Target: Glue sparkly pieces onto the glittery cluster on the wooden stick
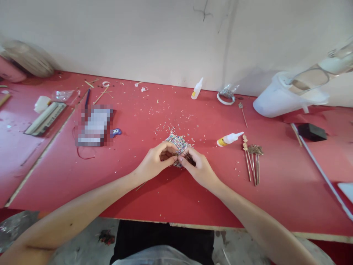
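My left hand [157,160] and my right hand [202,169] meet at the fingertips over a pile of tiny shiny, multicoloured chips [178,142] on the red table. Thin dark sticks [188,157] run through the closed fingers of my right hand. The thumb and fingers of my left hand pinch together at the same spot, but what sits between them is too small to make out. Part of another thin stick [141,186] shows below my left wrist. To the right lie several bronze-coloured sticks [253,167] with decorated ends, beside a small glue bottle [229,139].
A second glue bottle [196,89] stands near the wall, left of a tape roll [226,99]. A white bucket [275,94] is at the back right, near a black block [312,131]. A blurred-out rectangular object [95,127] and a knife package [45,118] lie on the left.
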